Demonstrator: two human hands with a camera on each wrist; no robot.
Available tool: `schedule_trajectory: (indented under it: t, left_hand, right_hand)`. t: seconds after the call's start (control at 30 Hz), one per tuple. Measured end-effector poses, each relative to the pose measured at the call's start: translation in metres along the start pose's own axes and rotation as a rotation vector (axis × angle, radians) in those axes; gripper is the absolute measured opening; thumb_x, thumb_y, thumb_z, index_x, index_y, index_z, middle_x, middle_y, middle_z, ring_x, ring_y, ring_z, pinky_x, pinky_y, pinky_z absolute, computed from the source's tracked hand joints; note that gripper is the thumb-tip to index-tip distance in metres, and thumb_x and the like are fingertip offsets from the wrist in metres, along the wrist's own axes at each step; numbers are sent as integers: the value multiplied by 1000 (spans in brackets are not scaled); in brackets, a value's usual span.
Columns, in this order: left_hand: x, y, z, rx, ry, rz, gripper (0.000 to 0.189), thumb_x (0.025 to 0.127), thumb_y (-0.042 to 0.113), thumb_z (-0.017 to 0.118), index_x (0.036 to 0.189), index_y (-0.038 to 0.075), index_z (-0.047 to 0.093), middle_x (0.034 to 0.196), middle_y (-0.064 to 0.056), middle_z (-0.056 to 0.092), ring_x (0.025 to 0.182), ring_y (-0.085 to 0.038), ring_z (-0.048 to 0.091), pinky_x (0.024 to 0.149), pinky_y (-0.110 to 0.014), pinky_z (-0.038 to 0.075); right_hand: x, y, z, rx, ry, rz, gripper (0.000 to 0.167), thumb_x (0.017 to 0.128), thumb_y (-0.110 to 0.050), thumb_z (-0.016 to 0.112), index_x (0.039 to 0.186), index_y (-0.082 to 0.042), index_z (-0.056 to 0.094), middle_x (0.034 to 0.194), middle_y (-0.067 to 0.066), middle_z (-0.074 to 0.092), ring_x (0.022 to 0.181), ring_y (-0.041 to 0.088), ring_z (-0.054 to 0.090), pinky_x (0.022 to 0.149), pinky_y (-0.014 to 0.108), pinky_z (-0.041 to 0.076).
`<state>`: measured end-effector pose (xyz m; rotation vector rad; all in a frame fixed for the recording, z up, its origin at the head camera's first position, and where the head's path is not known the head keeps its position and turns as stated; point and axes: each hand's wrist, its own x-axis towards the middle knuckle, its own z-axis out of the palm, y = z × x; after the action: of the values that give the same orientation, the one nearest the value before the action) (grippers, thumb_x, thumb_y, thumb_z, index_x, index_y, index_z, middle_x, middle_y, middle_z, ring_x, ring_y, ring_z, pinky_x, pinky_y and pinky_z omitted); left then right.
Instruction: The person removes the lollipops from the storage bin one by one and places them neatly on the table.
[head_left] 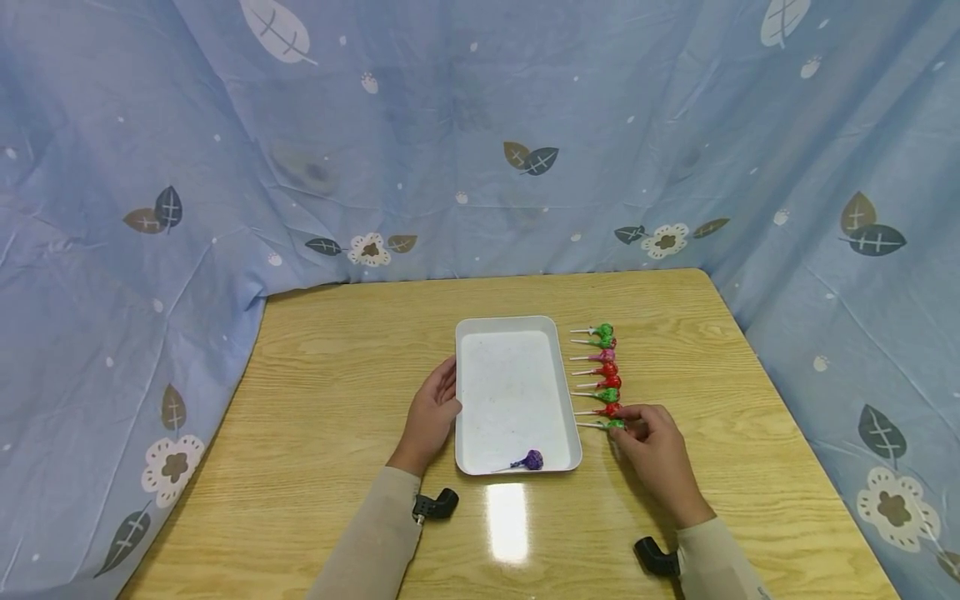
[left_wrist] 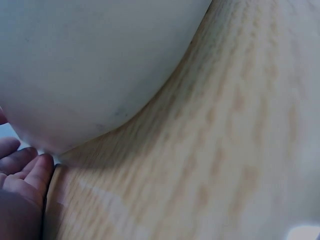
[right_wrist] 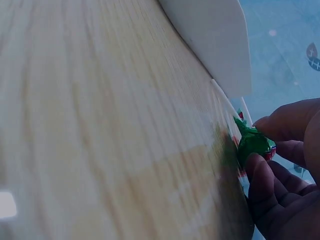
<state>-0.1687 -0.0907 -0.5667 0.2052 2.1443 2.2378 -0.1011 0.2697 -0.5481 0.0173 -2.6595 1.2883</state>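
A white rectangular tray [head_left: 514, 392] sits mid-table, with one purple-wrapped lollipop [head_left: 532, 460] lying at its near end. My left hand [head_left: 432, 410] rests against the tray's left wall, its fingertips [left_wrist: 44, 161] right at the tray's edge in the left wrist view. To the right of the tray, several lollipops with green, red and pink wrappers [head_left: 606, 369] lie in a column, sticks pointing left. At the near end of that column my right hand [head_left: 656, 446] pinches the wrapped head of a green lollipop [right_wrist: 251, 142] between thumb and forefinger.
The wooden table [head_left: 337, 367] extends on both sides of the tray. A blue curtain [head_left: 450, 142] with leaves and flowers hangs along the back and sides. A black wrist camera [head_left: 437, 504] sits at the left cuff, another black camera [head_left: 656, 557] at the right.
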Motion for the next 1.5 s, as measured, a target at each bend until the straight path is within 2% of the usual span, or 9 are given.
schedule_trajectory:
  t: [0.2, 0.4, 0.67, 1.0, 1.17, 1.5]
  left_hand:
    - [0, 1, 0, 5, -1, 1, 75, 93, -15, 44, 167, -2, 37, 167, -18, 43, 152, -28, 45, 120, -32, 41]
    - [0, 2, 0, 7, -4, -1, 75, 93, -16, 44, 167, -2, 37, 167, -18, 43, 152, -27, 44, 120, -31, 41]
    - [1, -1, -1, 4, -6, 7, 75, 93, -16, 44, 166, -4, 36, 167, -19, 43, 152, -26, 44, 120, -30, 41]
    - [1, -2, -1, 13, -7, 8, 75, 93, -16, 43, 167, -4, 35, 167, -19, 44, 152, -26, 44, 121, -30, 40]
    - [1, -2, -1, 14, -3, 5, 75, 92, -15, 44, 166, -4, 36, 166, -19, 44, 152, -26, 44, 120, -29, 40]
    - [1, -1, -1, 17, -5, 5, 75, 93, -15, 44, 167, -4, 36, 167, -18, 44, 152, -25, 44, 120, -30, 41]
  right_hand:
    - [2, 1, -1, -22, -26, 28, 28, 97, 1, 80, 123, 3, 70, 113, 15, 58, 89, 21, 61, 72, 22, 53]
    - [4, 1, -1, -24, -53, 84, 34, 100, -2, 77, 130, 5, 63, 116, 18, 54, 93, 25, 59, 73, 24, 52]
    - [4, 0, -1, -33, -48, 85, 36, 99, -5, 79, 130, 4, 64, 113, 17, 54, 91, 24, 59, 70, 25, 50]
    - [3, -8, -9, 5, -5, 30, 32, 101, -4, 76, 130, 3, 65, 120, 19, 56, 89, 23, 58, 66, 25, 52]
    - [6, -13, -10, 51, 28, -28, 31, 99, 0, 77, 128, 4, 67, 122, 17, 61, 87, 19, 62, 71, 19, 54]
    - [11, -27, -4, 148, -3, -80, 30, 97, 4, 78, 125, 6, 67, 113, 17, 68, 85, 16, 64, 71, 18, 55]
